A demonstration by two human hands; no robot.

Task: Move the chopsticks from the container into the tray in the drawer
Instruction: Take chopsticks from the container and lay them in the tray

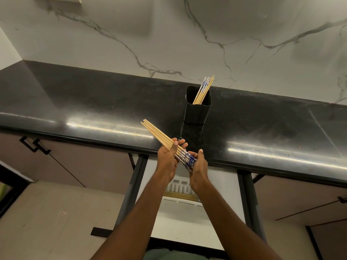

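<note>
A bundle of several wooden chopsticks (159,135) with blue-and-white patterned ends is held between both hands, above the open drawer and level with the counter edge. My left hand (168,160) grips the middle of the bundle; my right hand (199,166) closes on the patterned ends. The plain tips point up and to the left. A black rectangular container (197,111) stands on the counter with several more chopsticks (203,90) leaning in it. Below my hands, the white tray (180,200) in the drawer holds a few chopsticks (180,195) lying flat.
The black stone counter (93,102) runs across the view with a marble wall behind. The open drawer (187,222) has dark side rails. Brown cabinet doors with a black handle (34,145) sit to the left and right.
</note>
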